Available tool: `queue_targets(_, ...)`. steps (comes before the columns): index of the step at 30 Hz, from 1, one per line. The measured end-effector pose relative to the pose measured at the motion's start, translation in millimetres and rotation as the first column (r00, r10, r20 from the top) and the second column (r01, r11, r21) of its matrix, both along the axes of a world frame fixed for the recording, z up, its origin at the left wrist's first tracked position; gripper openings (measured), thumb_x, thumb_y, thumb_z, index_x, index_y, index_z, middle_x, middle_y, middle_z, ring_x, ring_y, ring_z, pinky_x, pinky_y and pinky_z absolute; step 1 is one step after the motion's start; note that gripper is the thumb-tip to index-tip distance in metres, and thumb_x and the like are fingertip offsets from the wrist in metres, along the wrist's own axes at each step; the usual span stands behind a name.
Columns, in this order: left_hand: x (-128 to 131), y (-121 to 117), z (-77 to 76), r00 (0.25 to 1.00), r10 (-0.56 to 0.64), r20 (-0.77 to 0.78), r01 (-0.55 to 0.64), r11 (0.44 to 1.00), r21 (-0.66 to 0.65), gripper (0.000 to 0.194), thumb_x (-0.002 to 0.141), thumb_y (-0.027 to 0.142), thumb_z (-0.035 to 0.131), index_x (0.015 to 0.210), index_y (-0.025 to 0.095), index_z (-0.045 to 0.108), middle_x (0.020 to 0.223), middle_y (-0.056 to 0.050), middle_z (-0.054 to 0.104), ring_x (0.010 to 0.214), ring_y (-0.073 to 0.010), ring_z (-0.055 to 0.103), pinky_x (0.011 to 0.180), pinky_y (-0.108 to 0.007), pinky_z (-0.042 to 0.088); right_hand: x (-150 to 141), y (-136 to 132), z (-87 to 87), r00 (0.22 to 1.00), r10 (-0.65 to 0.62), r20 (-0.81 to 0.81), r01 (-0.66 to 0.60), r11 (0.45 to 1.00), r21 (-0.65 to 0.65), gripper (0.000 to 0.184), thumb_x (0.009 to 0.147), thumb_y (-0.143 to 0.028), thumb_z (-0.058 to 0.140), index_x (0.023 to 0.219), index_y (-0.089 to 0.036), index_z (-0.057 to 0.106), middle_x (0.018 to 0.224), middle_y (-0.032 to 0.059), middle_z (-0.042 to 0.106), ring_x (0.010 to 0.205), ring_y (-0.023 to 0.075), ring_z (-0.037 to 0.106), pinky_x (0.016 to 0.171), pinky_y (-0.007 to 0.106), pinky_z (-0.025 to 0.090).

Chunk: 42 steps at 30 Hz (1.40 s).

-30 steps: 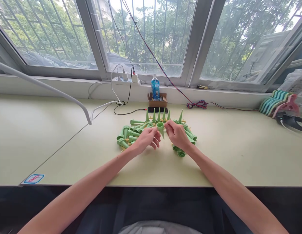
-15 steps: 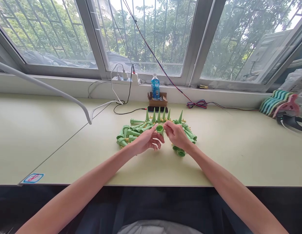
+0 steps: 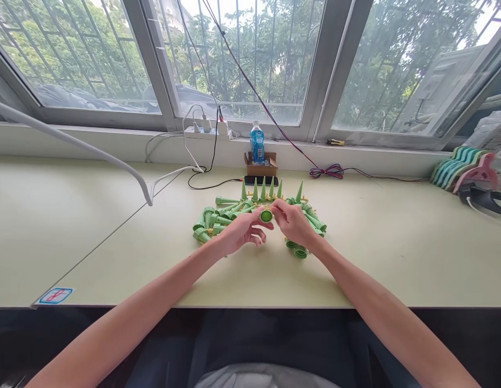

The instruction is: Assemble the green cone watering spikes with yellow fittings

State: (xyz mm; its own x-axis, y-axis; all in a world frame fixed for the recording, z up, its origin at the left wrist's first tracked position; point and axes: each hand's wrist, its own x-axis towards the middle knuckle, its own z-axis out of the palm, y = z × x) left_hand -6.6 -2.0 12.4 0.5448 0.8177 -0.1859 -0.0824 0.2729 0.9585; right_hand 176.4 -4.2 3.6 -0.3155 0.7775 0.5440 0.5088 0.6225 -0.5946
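My left hand and my right hand meet over the pale green table, both pinching one green plastic cone whose round open end faces me. Left of them lies a heap of green cone parts with yellow bits. A row of several green cones stands upright just behind the hands. More green cones lie to the right, and green rings sit under my right wrist.
Behind the cones are a black phone, a small cardboard box and a blue-labelled bottle. A power strip with cables sits on the sill. A white cable crosses the left side. Coloured plastic pieces lie far right.
The held cone has turned from tip-down to its open end facing me. Both hands stayed in place, fingers shifting slightly.
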Motion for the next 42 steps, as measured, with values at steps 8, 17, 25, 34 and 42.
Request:
queue_targets(8, -2, 1, -3.2, 0.998, 0.017, -0.064, -0.007, 0.987, 0.163, 0.04, 0.078, 0.052, 0.068, 0.089, 0.015, 0.059, 0.081, -0.002, 0.051, 0.06, -0.011, 0.059, 0.047, -0.022, 0.048, 1, 3, -3.3, 1.0, 0.006, 0.01, -0.006, 1.0, -0.003, 0.027, 0.098, -0.037, 0.035, 0.079, -0.021, 0.045, 0.062, -0.0024, 0.047, 0.053, 0.0117, 0.037, 0.056, 0.024, 0.032)
queue_targets(17, 1, -3, -5.1, 0.965, 0.162, -0.207, -0.035, 0.86, 0.509, 0.037, 0.078, 0.052, 0.066, 0.081, 0.016, 0.059, 0.089, -0.005, 0.058, 0.054, -0.0105, 0.058, 0.045, -0.026, 0.051, 1, 4, -4.3, 0.998, -0.035, 0.054, 0.035, 0.999, 0.004, 0.024, 0.097, -0.032, 0.038, 0.076, -0.021, 0.044, 0.059, -0.0035, 0.043, 0.053, 0.0115, 0.034, 0.055, 0.024, 0.029)
queue_targets(25, 1, 1, -11.9, 0.95, 0.237, -0.203, -0.06, 0.778, 0.625, 0.031, 0.078, 0.046, 0.068, 0.078, 0.016, 0.061, 0.082, -0.003, 0.059, 0.051, -0.0101, 0.056, 0.041, -0.023, 0.049, 0, 2, -3.2, 0.996, -0.058, 0.064, 0.058, 0.998, 0.011, 0.022, 0.096, -0.031, 0.039, 0.076, -0.021, 0.043, 0.059, -0.0035, 0.044, 0.052, 0.0114, 0.034, 0.055, 0.024, 0.029)
queue_targets(34, 1, 2, -12.1, 0.941, 0.287, -0.18, -0.095, 0.733, 0.674, 0.03, 0.076, 0.046, 0.069, 0.078, 0.017, 0.064, 0.073, 0.0, 0.056, 0.048, -0.0087, 0.053, 0.041, -0.022, 0.049, -1, 2, -2.3, 0.996, -0.07, 0.06, 0.07, 0.998, 0.0, 0.022, 0.096, -0.032, 0.038, 0.077, -0.021, 0.044, 0.06, -0.0029, 0.048, 0.052, 0.0114, 0.038, 0.056, 0.023, 0.029)
queue_targets(42, 7, -3, -5.3, 0.952, 0.261, -0.16, -0.136, 0.828, 0.545, 0.038, 0.075, 0.05, 0.071, 0.09, 0.017, 0.059, 0.086, -0.003, 0.06, 0.055, -0.011, 0.06, 0.05, -0.027, 0.054, -3, 2, -3.9, 0.994, -0.107, 0.006, 0.107, 0.994, 0.011, 0.025, 0.096, -0.034, 0.039, 0.075, -0.02, 0.043, 0.057, -0.0039, 0.045, 0.048, 0.0105, 0.036, 0.052, 0.023, 0.028)
